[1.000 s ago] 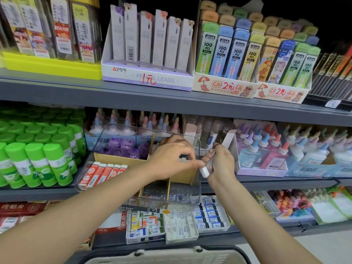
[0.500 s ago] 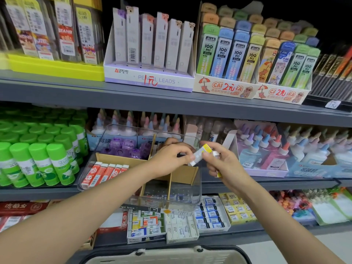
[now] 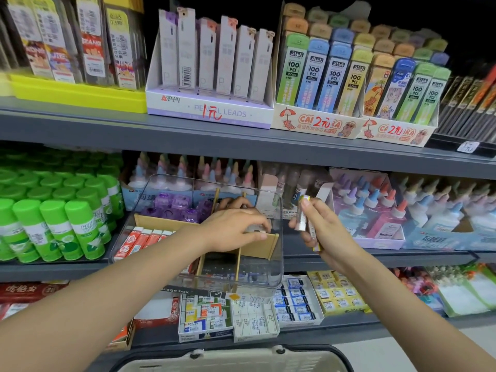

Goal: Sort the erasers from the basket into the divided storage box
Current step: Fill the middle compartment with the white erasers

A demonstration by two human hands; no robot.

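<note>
Closest of all, at the very bottom, sits the rim of the pale basket. What is inside it cannot be seen.

A bit farther out are the two hands. The right hand is curled around a small bunch of erasers. They stand almost straight up, and one has a yellow end on top. They are just beside the right wall of the box, outside it.

The left hand reaches down into the clear storage box. Its fingertips pinch something small and pale right at the top of a wooden divider. It looks like an eraser going into its slot, but it is too blurry to be sure.

The box sits on the middle shelf. Red and white erasers lie in a row in the left part. Purple ones fill the part behind that. The little front parts look almost bare.

To do this step well, the left hand should push its piece all the way down behind the divider before letting go, so it does not tip over the wall. The right hand should keep its bunch close to the box, so the next one is an easy pass.

Farthest back are green glue sticks and glue bottles.
</note>
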